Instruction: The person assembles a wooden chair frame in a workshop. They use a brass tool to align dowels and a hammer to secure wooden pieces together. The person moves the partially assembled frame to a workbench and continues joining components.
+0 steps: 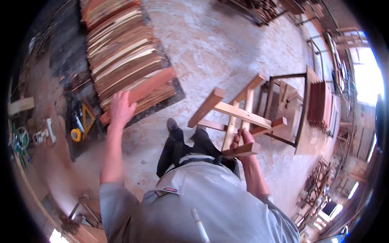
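Wooden frame (239, 115) centre-right | right hand (242, 139) fingers clamped on a rail | stiff, awkward (probably light); grip rails | left hand (120, 107) fingers spread by plank stack (125, 52), upper left

Open concrete floor (210, 44) runs through the upper centre of the frame, free to pass. The stack of wood strips (121, 48) blocks the upper left, with a reddish board (142, 91) along its lower edge. At centre right the wooden frame (239, 115) and a metal stand (291, 109) crowd the way.
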Motion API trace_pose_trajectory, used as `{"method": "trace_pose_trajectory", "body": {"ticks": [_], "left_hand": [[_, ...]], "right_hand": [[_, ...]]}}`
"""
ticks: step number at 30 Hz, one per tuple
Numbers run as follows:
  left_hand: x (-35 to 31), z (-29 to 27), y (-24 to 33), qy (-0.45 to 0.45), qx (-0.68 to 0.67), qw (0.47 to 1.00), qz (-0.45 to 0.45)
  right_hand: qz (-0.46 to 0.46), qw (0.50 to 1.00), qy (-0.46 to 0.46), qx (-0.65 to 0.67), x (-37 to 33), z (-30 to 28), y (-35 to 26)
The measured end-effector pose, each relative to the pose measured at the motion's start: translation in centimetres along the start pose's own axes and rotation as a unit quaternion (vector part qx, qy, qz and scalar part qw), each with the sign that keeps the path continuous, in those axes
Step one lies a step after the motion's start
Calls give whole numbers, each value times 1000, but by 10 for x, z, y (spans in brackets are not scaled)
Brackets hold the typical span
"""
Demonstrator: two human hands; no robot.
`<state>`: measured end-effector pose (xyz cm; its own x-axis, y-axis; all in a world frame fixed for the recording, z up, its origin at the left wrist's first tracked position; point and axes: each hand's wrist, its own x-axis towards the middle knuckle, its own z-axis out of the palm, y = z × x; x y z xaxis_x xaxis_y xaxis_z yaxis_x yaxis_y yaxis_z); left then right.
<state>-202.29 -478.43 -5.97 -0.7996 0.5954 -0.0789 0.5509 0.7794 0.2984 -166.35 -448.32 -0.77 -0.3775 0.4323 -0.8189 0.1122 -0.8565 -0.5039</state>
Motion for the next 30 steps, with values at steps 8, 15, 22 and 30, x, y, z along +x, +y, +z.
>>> {"method": "trace_pose_trajectory", "body": {"ticks": [8,15,22,30], "left_hand": [[3,-2,3,-13,-4,1000,2],[4,-3,9,-20,-7,1000,13],[0,-4,5,-3,15,1000,15],[4,-10,12,-5,12,1000,16]], "right_hand": [[-20,999,-25,-18,1,5,-4],[-34,998,-22,-56,-2,15,-8],[-15,1000,-8,-24,0,17,-7],[-9,999,9,-30,2,13,-7]]}}
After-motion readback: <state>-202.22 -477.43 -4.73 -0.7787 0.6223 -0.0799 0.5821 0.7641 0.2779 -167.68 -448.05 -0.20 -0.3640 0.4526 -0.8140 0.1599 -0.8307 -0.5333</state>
